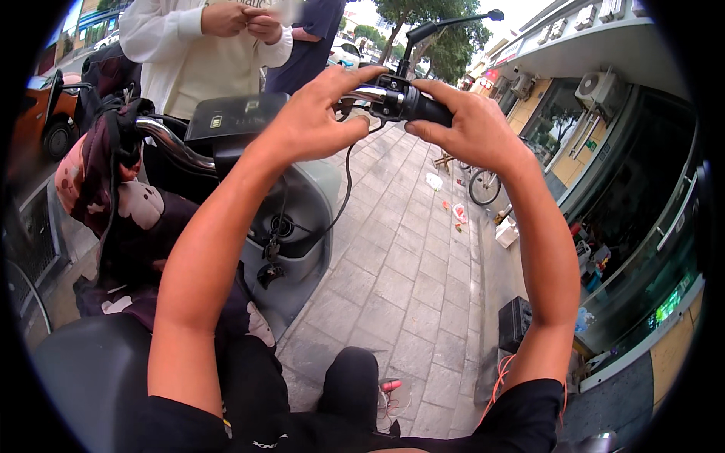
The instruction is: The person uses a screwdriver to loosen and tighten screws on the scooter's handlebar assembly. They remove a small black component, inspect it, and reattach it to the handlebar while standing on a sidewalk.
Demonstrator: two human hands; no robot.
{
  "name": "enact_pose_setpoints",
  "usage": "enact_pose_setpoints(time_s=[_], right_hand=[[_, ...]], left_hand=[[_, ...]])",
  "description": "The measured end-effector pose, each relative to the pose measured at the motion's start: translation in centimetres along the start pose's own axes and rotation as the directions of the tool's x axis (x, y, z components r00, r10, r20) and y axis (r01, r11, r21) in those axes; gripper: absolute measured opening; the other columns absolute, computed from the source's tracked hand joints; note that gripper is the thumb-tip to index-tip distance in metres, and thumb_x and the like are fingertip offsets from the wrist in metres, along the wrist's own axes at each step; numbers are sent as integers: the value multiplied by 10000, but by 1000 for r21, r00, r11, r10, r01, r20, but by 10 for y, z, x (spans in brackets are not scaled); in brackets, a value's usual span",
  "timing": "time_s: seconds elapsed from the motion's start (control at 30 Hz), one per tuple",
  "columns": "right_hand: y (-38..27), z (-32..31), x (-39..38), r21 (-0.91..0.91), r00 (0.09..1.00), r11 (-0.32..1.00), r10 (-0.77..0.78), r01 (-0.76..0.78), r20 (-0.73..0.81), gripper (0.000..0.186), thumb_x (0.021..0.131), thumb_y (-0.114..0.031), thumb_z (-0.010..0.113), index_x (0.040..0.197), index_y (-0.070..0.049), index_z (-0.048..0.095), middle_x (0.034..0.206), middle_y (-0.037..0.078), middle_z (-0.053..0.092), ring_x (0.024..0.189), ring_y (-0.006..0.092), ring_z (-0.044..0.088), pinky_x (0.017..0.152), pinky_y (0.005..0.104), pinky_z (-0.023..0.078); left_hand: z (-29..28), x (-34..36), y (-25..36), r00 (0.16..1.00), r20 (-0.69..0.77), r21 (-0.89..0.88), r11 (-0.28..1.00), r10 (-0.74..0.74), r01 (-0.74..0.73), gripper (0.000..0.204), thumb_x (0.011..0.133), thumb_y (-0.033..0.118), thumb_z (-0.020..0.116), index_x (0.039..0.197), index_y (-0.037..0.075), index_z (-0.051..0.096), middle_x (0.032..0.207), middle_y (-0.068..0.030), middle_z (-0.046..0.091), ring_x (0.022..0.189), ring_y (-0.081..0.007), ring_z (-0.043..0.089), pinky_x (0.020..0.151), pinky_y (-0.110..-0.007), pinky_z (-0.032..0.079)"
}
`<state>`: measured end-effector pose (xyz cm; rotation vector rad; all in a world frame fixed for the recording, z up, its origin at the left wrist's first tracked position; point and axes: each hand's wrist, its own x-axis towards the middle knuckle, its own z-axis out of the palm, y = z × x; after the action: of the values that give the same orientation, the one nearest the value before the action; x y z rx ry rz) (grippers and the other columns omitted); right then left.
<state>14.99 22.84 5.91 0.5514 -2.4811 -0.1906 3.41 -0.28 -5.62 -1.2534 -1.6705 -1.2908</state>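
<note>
In front of me is the handlebar point(368, 93) of an electric scooter, its right end carrying a black control housing point(393, 100) and a black rubber grip point(432, 110). My left hand point(317, 113) is curled round the chrome bar beside the housing, fingers over the top and thumb below. Thumb and fingers of my right hand point(477, 128) close round the outer end of the grip. Above the housing rises a mirror stalk point(423, 33). A thin black cable point(349, 177) hangs from the bar toward the grey front body point(321, 200). The undersides of both hands are hidden.
A dark patterned cover point(155, 215) drapes over the scooter's left side, near its black display panel point(236, 117). Someone in a white jacket point(162, 57) stands just beyond. Grey paving point(377, 257) runs along shopfronts; a black box point(515, 323) and a bicycle point(484, 186) stand there.
</note>
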Motion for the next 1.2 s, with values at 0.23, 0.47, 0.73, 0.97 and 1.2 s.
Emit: enact_pose_setpoints(time_s=[0.23,0.47,0.73,0.97,1.2], right_hand=[[5,3,0,22,1000,1000,13,-13,-4,596,909,-439,833,1430,-176,711,1009,173,802,913,361,787,837,455,598],[6,2,0,19,1000,1000,-3,3,3,587,894,-428,833,1416,-185,717,1015,179,799,907,369,781,829,461,603],[6,2,-1,-16,1000,1000,-23,23,3,447,911,-425,809,1263,-152,770,943,169,785,870,379,762,813,472,590],[6,0,-2,14,1000,1000,-1,0,22,389,912,-477,765,1093,-133,767,886,159,765,890,391,742,804,507,564],[4,1,-1,17,1000,1000,17,-17,12,411,916,-474,791,1180,-160,786,922,151,780,903,378,753,810,493,566]], left_hand=[[-1,3,2,999,31,-17,1000,-20,21,754,873,113,698,1615,173,573,1103,-38,529,955,-128,574,842,-276,503],[-6,3,14,991,61,34,992,-119,117,756,862,104,705,1606,149,579,1118,-33,546,966,-121,553,869,-258,486],[-4,3,7,986,77,-8,988,-151,152,738,875,60,708,1600,97,574,1179,-19,572,1072,-105,569,960,-253,492],[-4,4,19,987,69,17,989,-148,147,723,923,146,805,1609,132,576,1172,-18,557,1097,-108,572,977,-272,496],[-1,2,6,989,87,-80,989,-121,128,709,970,157,850,1618,131,563,1154,-30,506,1054,-113,595,921,-273,527]])
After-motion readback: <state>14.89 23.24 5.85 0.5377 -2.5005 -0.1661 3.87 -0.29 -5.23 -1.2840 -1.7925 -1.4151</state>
